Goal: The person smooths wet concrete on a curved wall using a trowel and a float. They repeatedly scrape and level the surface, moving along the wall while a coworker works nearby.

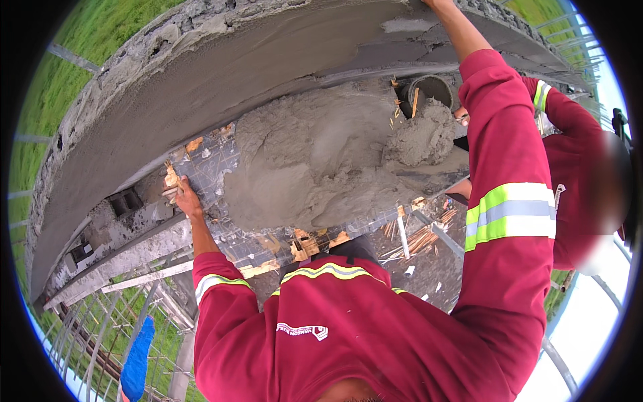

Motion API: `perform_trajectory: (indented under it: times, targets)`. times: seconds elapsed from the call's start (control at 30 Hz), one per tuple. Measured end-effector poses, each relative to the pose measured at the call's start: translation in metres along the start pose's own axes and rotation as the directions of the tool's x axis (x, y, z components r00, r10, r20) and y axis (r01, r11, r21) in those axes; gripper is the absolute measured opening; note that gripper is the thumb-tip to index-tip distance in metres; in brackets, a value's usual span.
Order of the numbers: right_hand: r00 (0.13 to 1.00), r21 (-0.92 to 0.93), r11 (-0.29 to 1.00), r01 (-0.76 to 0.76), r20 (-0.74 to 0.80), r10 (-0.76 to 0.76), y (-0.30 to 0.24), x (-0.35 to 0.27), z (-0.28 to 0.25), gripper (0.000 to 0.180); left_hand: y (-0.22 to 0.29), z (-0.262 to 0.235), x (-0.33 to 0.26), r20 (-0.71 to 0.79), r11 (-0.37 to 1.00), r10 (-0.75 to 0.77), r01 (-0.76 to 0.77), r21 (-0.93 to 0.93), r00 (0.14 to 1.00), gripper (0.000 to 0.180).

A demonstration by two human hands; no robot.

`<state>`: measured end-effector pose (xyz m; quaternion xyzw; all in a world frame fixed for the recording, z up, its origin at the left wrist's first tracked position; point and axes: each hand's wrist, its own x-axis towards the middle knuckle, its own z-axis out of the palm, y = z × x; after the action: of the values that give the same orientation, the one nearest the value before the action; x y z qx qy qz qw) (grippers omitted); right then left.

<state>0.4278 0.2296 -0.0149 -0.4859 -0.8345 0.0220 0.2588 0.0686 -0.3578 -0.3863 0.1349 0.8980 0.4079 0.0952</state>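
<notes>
My left hand (182,195) is at the left end of the board, its fingers closed around a splintered piece of pale wood (172,175). My right arm reaches far up across the wall; only the base of my right hand (439,3) shows at the top edge, so its fingers and anything in them are hidden. A curved wall (221,80) carries smooth grey wet mortar, with a rough, crumbly upper edge. Between my body and the wall, a broad heap of wet mortar (301,161) covers much of the dark board (221,157).
At right, a co-worker in a red sleeve (569,107) has a hand (462,116) beside a mortar mound (422,137) and a dark bucket (432,87). Broken wood (305,246) edges the board. Sticks (435,234) lie below; metal rods (100,335) stand lower left.
</notes>
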Motion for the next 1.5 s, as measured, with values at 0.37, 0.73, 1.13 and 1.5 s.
perform_trajectory:
  times: [0.37,0.73,1.13,1.5]
  targets:
    - [0.998,-0.027,0.998,-0.061,-0.001,0.061,-0.009,-0.007,-0.007,0.063,-0.056,0.015,0.027,-0.055,0.994,0.089,-0.085,0.07,0.995,0.068]
    - [0.998,-0.01,0.999,-0.045,-0.034,0.045,-0.004,-0.004,-0.002,0.057,-0.021,0.006,0.009,-0.012,1.0,-0.013,0.013,-0.013,1.0,0.065]
    - [0.998,-0.018,0.998,-0.058,0.017,0.059,-0.003,-0.004,-0.002,0.058,-0.013,0.001,0.006,0.026,0.996,-0.079,0.078,0.041,0.997,0.063]
    - [0.999,0.055,0.998,-0.014,-0.029,0.016,0.003,-0.002,0.002,0.056,-0.035,0.005,0.02,0.058,0.995,-0.057,0.052,0.086,0.997,0.066]
